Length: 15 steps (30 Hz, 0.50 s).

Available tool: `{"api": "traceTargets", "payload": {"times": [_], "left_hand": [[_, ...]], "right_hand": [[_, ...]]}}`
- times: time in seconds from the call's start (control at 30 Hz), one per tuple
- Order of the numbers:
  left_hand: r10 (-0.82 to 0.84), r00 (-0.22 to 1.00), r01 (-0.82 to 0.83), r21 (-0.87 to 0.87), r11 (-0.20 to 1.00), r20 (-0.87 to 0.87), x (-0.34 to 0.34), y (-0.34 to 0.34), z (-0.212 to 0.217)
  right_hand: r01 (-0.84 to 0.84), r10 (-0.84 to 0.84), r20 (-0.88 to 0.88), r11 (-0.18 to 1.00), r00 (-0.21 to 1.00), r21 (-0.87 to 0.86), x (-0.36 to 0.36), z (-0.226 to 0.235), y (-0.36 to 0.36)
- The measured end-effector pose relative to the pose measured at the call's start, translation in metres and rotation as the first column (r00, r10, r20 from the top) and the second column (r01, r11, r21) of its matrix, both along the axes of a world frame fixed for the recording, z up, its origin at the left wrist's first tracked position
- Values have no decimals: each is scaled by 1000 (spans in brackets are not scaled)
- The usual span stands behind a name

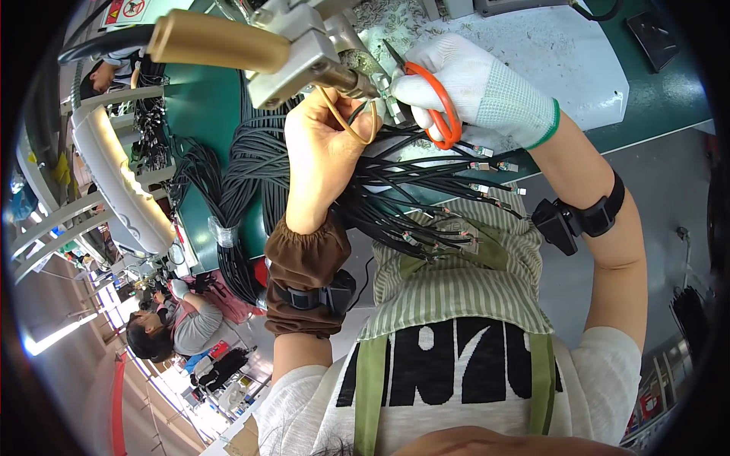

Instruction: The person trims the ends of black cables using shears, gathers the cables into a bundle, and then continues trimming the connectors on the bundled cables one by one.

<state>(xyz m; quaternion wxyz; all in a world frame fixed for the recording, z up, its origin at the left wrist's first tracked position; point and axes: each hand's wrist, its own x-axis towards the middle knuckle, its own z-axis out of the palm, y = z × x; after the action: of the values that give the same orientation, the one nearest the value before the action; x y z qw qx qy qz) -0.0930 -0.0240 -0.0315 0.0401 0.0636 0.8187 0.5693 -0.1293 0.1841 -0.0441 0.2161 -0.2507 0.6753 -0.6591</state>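
Observation:
My bare left hand (327, 140) is closed in a pinch round a black cable (356, 114), just below a metal clamp-like fixture (323, 72). A thin tan loop (372, 131) passes in front of its fingers. On my right hand (449, 80) is a white knit glove with a green cuff. That hand is closed on scissors (453, 125) with orange-red handles, their dark tip pointing up beside the fixture. Both hands meet close to the fixture's metal end, where the fingers partly hide the cable's end. Below them many black cables (388, 186) with small connectors fan toward my apron.
A thick tan cylinder (220, 42) juts left from the fixture. Small clippings litter a white sheet (563, 76) on the green table (646, 114). A dark flat object (652, 42) lies far right. A lit lamp (129, 182) stands left; other people work beyond it.

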Motion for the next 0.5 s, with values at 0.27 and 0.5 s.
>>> {"api": "traceTargets", "payload": {"times": [0.27,0.5], "left_hand": [[-248,912,2,-601,799,-327,17,-19,13],[-557,829,217,-882,418,-60,79,-91,18]], "right_hand": [[88,-89,50,996,995,28,21,5,6],[412,-409,-53,908,911,71,63,0,44]]}}
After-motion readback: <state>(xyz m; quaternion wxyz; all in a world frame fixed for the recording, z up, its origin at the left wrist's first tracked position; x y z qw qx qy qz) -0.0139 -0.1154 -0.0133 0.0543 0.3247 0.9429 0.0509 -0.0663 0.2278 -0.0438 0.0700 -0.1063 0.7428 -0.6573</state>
